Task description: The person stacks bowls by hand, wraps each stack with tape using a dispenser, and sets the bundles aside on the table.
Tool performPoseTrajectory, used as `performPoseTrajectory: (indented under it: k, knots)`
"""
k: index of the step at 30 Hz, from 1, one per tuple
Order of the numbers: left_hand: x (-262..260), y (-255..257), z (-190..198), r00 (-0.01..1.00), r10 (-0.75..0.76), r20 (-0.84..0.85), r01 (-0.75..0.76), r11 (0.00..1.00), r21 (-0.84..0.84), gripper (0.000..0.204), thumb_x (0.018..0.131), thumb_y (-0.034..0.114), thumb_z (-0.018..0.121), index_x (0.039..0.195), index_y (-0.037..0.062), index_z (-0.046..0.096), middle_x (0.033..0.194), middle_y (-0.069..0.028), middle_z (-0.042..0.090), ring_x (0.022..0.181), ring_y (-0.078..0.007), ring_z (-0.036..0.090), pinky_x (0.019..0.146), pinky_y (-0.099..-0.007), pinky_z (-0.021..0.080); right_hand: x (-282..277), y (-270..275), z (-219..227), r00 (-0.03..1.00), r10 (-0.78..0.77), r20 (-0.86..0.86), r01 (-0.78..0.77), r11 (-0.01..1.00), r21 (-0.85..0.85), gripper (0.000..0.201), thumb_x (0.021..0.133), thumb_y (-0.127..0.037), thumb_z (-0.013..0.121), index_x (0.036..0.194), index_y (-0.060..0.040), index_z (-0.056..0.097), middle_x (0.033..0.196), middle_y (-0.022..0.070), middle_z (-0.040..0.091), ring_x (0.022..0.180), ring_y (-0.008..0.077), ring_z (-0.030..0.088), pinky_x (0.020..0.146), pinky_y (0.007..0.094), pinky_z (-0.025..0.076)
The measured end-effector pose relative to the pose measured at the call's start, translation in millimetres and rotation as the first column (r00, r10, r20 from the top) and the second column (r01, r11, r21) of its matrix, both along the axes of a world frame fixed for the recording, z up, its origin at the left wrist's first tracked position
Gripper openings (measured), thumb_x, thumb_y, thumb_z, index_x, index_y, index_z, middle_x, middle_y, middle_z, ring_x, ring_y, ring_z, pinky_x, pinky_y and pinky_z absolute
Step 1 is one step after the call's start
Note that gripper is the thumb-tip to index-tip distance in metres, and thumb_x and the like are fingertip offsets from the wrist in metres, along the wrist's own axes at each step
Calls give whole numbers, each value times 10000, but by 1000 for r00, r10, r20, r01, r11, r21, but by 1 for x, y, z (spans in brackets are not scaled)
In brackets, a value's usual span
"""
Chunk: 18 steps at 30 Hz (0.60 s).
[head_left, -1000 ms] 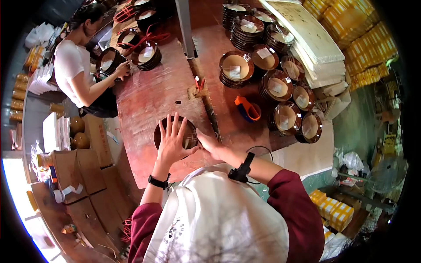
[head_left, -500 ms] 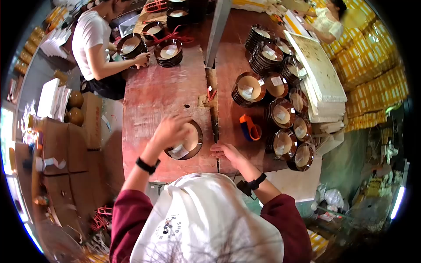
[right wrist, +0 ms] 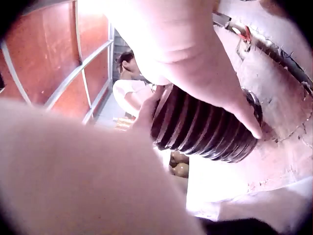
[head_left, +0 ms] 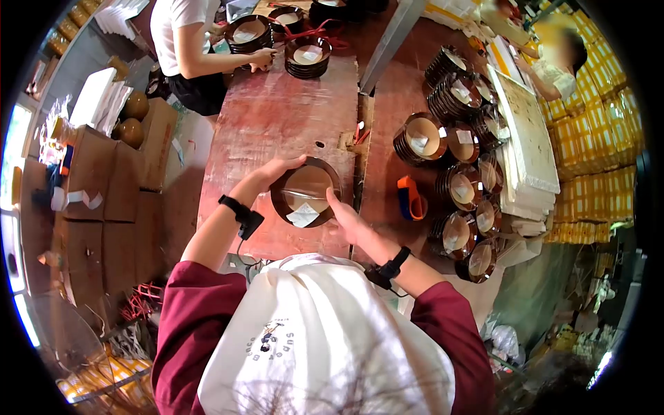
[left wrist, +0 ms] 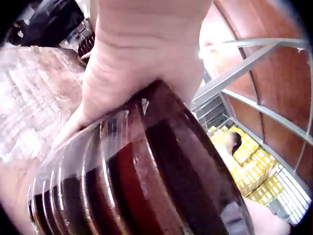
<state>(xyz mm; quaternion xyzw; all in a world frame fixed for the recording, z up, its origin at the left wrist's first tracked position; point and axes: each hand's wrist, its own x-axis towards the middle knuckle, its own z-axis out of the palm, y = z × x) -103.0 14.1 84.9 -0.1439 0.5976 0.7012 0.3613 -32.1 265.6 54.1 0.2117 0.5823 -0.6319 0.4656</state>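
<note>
Left hand (head_left: 279, 171) and right hand (head_left: 351, 220) grasp opposite sides of a stack of dark brown bowls (head_left: 312, 181), located at the near part of the red table (head_left: 266, 121), left of the gap; the left fingertips are partly hidden, but the hand appears curved round the stack. A white label (head_left: 302, 215) lies in the top bowl, and further bowl stacks (head_left: 420, 137) stand to the right, beyond an orange-and-blue tool (head_left: 406, 185).

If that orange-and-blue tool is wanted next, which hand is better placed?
Probably the right hand: it grips the bowl stack on the side nearer the orange-and-blue tool. The left hand is across the stack.
</note>
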Motion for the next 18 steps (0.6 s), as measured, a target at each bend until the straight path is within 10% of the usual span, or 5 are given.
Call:
performPoseTrajectory:
  k: [8,14,18]
  knots:
    - [95,31,-52,651,737,-181,-742,668,50,613,1059,523,500,1423,30,502,1361,-103,553,1265,-207,492,1102,-340,368,-73,-27,12,843,83,-532,-105,994,-12,596,1006,-491,619,1335,6,640,1264,92,688,1160,164,601,1013,313,452]
    - [125,39,-62,562,797,-222,-805,589,76,665,1060,578,453,1465,52,412,1405,-93,490,1310,-222,437,1115,-367,349,-94,-55,-22,808,122,-576,-115,992,49,589,970,-499,667,1250,19,693,1085,89,746,989,126,645,889,300,503]
    - [125,44,-46,550,825,-134,-816,564,128,645,1056,592,451,1447,83,389,1390,-92,484,1306,-234,458,1072,-363,413,-96,-43,-16,824,115,-556,-169,984,-48,644,1057,-560,472,1269,18,659,1142,80,722,1066,145,626,951,320,477]
